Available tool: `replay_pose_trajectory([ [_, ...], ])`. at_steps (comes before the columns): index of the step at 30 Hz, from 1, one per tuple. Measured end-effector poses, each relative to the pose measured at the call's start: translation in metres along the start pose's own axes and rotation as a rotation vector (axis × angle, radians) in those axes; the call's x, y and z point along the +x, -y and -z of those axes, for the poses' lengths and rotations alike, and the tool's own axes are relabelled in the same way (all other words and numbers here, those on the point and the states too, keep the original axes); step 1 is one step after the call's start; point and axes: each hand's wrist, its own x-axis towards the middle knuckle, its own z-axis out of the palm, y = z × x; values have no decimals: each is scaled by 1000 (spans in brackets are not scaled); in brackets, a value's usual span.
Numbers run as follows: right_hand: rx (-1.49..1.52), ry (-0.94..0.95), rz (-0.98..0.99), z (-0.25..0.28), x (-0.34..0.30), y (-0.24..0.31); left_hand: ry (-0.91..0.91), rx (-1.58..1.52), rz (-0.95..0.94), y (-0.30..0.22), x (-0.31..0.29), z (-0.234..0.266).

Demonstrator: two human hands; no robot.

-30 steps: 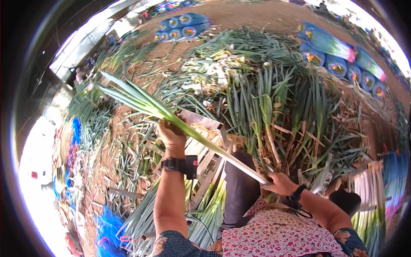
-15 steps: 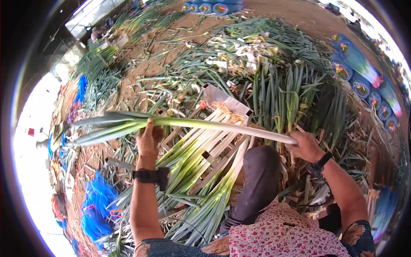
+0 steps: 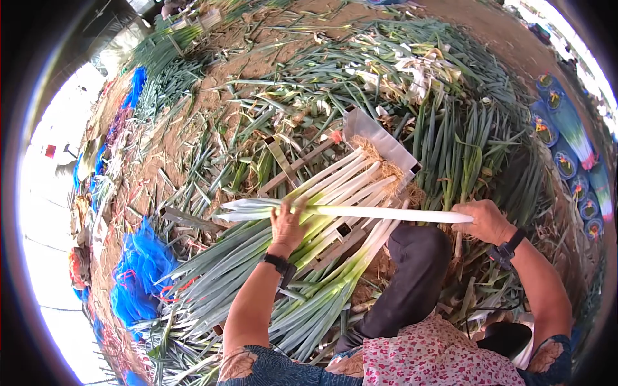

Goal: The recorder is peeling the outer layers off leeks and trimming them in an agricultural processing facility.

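A long green onion lies level across in front of me, white shaft to the right and leaves to the left. My right hand grips its white root end. Around the start of its green part, my left hand is closed, with slight blur at the fingers. Beneath it, several untrimmed green onions rest side by side on a metal rack. Their brown roots lie by the rack's upright metal plate, and their leaves fan toward the lower left.
Bundled green onions stand beyond my knee, before a large heap. Blue netting lies on the left. Blue-wrapped bundles are stacked at far right. Leaf scraps litter the soil.
The held green onion has come lower and toward me over the rack. My left hand has slid along it, and its long leaves no longer spread far to the left. The view has shifted.
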Motion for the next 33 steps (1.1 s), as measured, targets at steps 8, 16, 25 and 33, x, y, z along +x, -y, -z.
replay_pose_trajectory([
  [8,53,-131,-131,-2,0,-28,-176,-196,-288,10,41,-7],
  [16,313,-626,-359,-8,2,-120,-262,168,-480,-18,71,192],
  [25,427,-462,-307,-69,-51,-32,45,216,-29,98,5,178],
  [33,187,-359,-93,-101,-52,45,167,24,152,135,25,77],
])
